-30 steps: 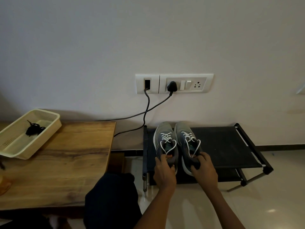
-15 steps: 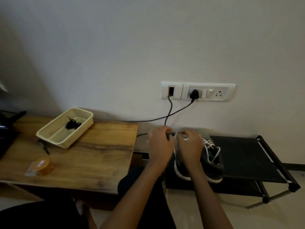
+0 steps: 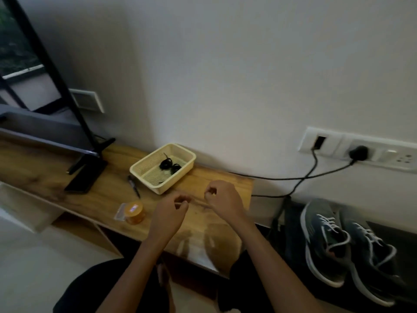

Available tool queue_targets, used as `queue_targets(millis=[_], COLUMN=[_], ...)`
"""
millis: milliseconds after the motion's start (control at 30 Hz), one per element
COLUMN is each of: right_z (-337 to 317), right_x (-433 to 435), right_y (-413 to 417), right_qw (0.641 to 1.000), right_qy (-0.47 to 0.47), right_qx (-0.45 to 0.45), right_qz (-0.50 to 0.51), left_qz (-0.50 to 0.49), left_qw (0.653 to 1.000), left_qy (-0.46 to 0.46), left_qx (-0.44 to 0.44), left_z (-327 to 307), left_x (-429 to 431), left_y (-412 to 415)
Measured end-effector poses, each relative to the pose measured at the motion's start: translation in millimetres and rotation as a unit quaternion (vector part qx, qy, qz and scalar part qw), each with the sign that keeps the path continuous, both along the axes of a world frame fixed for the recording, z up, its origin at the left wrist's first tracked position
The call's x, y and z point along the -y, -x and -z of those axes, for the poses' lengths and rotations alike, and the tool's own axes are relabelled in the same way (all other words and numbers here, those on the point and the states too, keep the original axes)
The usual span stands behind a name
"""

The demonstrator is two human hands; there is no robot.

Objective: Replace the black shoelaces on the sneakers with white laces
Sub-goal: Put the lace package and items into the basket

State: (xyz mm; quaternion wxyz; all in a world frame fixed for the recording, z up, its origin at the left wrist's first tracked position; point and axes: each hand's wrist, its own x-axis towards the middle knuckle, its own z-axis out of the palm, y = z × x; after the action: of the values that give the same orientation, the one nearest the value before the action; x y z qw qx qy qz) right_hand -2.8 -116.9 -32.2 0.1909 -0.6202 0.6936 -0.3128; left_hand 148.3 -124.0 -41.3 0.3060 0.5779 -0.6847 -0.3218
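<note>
Your left hand (image 3: pixel 171 208) and right hand (image 3: pixel 222 197) hung side by side just above the light brown wooden desk (image 3: pixel 203 224), near its right end. The fingers of both were curled in towards the thumbs. A faint pale streak ran between them, and I could not tell whether it was something you pinched or only the grain of the wood.

The pair of dark grey sneakers with white soles (image 3: pixel 316 222) stood well apart from your hands, to your right, on the black fabric shoe rack (image 3: pixel 404 236). They sat side by side with the toes towards the wall. The white laces (image 3: pixel 326 220) were threaded up the front of both, with loose loops lying over the openings.

The black shoelaces (image 3: pixel 169 164) lay bundled in the cream plastic mesh basket (image 3: pixel 162 188), which stood on the desk against the wall, just beyond your left hand. A black pen (image 3: pixel 134 186) lay just left of the basket. A small round orange container in clear wrapping (image 3: pixel 135 212) sat near the desk's front edge, left of your left hand. Further left stood the black foot of a flat screen (image 3: pixel 85 175).

On the wall above the rack, a black plug (image 3: pixel 358 152) sat in the white socket panel (image 3: pixel 392 155), and black cables (image 3: pixel 293 178) trailed down from it.
</note>
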Motion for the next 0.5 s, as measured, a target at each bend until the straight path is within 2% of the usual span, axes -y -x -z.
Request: queue_targets(millis=[133,233,367,500], right_z=[22,28,39,53], right_x=[34,59,85,103], right_y=[-24,-40,-67,-101], right_qw=[0.994,0.989,0.980,0.971], right_qy=[-0.063,-0.075,-0.042,0.011], right_qx=[-0.040,-0.050,-0.129,-0.203], right_qz=[-0.082,-0.120,-0.148,-0.124], left_qz=[-0.106,-0.127,-0.124,-0.133], left_qw=[0.994,0.990,0.988,0.986], left_qy=[-0.027,-0.048,-0.079,-0.101], left_qx=[-0.004,0.026,0.038,0.020], left_z=[22,19,13,15], left_x=[17,37,56,61], left_y=[-43,-70,-103,-124])
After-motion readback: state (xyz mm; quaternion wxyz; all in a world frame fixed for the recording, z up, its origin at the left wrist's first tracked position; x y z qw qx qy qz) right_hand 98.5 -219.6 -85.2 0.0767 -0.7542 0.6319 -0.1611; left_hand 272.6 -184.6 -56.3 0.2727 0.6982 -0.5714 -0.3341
